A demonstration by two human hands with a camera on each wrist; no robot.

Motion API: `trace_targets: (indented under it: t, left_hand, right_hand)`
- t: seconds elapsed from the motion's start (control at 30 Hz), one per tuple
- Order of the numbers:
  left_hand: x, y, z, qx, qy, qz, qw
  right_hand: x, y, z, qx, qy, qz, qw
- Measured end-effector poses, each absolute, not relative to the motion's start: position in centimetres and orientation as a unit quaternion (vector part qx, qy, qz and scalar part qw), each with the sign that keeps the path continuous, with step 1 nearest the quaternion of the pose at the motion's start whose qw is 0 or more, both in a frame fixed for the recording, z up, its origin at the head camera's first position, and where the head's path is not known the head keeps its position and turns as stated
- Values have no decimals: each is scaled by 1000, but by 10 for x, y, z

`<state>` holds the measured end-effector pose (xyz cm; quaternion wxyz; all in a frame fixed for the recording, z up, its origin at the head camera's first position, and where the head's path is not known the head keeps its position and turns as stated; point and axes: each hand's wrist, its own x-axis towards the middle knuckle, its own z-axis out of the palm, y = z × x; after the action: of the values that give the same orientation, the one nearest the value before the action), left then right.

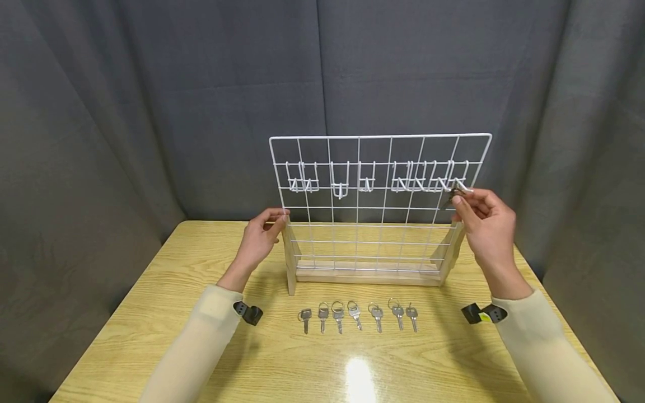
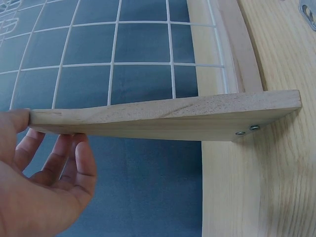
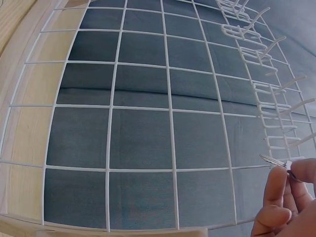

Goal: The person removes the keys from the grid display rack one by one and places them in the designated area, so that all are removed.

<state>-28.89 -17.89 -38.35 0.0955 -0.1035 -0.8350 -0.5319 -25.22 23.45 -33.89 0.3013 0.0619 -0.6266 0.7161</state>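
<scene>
A white wire grid rack stands on wooden supports, with a row of white hooks along its upper part. At the rack's left side, my left hand grips the top of the wooden side piece, thumb and fingers on opposite faces. My right hand pinches a metal key between thumb and fingers, just below and beside the rightmost hook. In the head view the fingers partly cover this key. Whether its ring touches the hook, I cannot tell.
Several keys with rings lie in a row on the wooden table in front of the rack. A grey curtain hangs behind the table and along both sides.
</scene>
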Motion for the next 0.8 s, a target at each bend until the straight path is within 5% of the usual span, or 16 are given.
trace_targets:
  t: [0.8]
  left_hand:
    - [-288,-180,-383,-104,-836,-528,102]
  right_hand:
    - [-226,237,-329,66,-635,700,321]
